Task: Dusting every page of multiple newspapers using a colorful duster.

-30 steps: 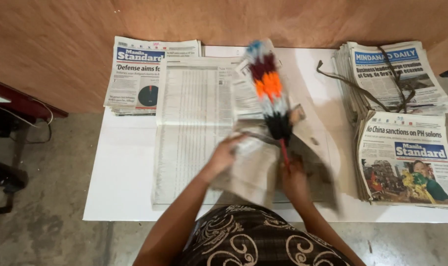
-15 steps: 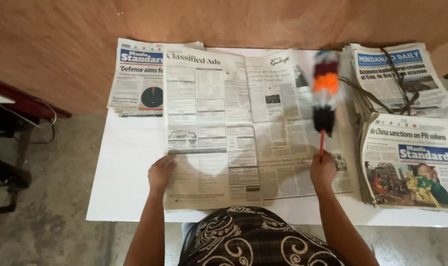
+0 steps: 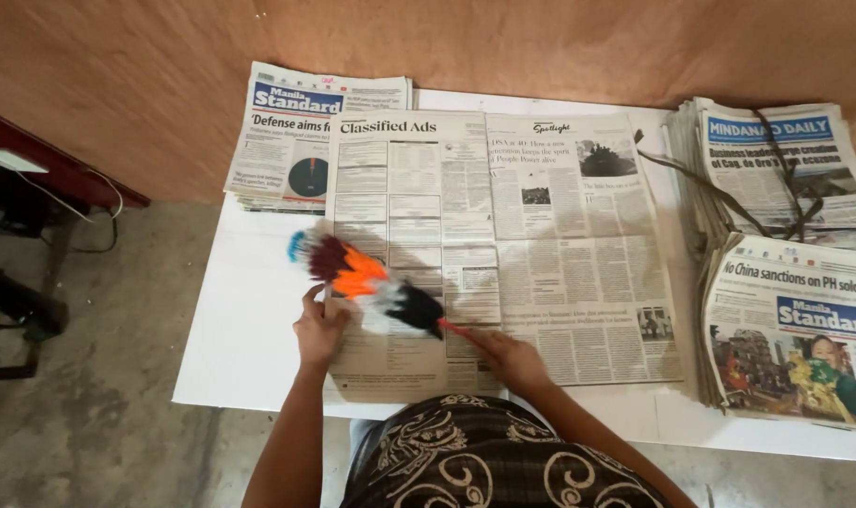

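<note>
Newsprint, one open spread [image 3: 503,254], lies flat across the middle of the white desk [image 3: 240,339], its near edge at the person's body. Head view, single: the left hand [image 3: 320,329] rests on the spread's near-left corner, fingers loosely curled and pressing the sheet down, holding nothing. The right hand [image 3: 512,356] is closed around the thin red handle of a duster [image 3: 371,282], whose fluffy head, banded blue, maroon, orange, white and black, lies slanted over the left page just beside the left hand. Duster judged very light and soft at the head, stiff only in the handle; best held at the handle end, as it is now. Spread judged thin, limp and easily torn or creased; best taken at an edge or corner with a flat palm, not pinched mid-page. Left page carries a bold black heading over dense columns; right page has a small heading, grey photographs and text. Far left, partly under the spread: a folded paper [image 3: 305,141] with a blue masthead band and a dark round graphic. Far right: a tall stack [image 3: 776,160] with a blue masthead, bound crosswise by a dark strap. Near right: a second stack [image 3: 795,329], blue masthead block at its right edge, colour photograph beneath. Behind the desk, a brown board wall [image 3: 541,47]; at left, bare concrete floor [image 3: 98,395].
</note>
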